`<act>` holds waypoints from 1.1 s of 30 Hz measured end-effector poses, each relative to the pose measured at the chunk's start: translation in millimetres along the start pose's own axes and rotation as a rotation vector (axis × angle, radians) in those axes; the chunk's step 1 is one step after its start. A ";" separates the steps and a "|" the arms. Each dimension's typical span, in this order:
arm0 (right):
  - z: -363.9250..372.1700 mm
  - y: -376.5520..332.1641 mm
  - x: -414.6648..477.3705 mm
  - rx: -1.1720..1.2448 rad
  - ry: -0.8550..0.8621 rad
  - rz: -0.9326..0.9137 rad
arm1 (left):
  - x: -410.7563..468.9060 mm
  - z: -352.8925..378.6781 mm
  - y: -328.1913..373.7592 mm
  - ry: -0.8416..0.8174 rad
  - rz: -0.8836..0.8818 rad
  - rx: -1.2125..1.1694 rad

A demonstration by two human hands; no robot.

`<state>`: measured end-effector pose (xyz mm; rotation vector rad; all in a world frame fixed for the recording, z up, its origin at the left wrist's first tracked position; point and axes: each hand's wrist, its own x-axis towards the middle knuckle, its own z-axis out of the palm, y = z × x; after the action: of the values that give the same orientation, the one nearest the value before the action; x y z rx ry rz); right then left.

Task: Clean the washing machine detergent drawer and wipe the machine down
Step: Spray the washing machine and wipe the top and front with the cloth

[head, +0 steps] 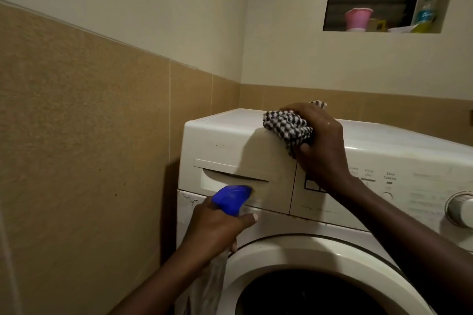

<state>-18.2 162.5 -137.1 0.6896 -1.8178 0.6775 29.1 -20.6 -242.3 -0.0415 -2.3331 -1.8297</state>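
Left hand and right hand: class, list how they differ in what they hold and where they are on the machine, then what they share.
The left hand holds a blue spray bottle; the right hand grips a checked cloth. The left hand is low, in front of the detergent drawer; the right hand is higher, at the top front edge of the washing machine. Both grip a cleaning tool.

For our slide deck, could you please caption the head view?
Right hand holds a cloth against the washing machine's top edge; left hand holds a spray bottle by the drawer.

White washer [276, 227], drawer [225, 153] closed, checked cloth [286, 125] atop
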 end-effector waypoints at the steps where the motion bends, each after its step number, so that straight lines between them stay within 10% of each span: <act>1: 1.5 -0.8 -5.4 -0.010 -0.003 -0.018 | 0.2 -4.8 -4.5 0.021 -0.013 -0.008; 13: 3.0 -3.1 -100.4 -0.480 -0.267 -0.227 | 10.0 -56.5 -22.0 0.167 -0.051 -0.074; 33: 55.1 -24.1 -142.3 -0.469 -0.405 -0.238 | 11.4 -72.0 -30.5 0.176 -0.033 -0.188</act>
<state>8.5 126.8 -285.0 0.7400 -2.1127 -0.0617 22.6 -98.6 -253.3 0.1291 -2.0519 -1.9748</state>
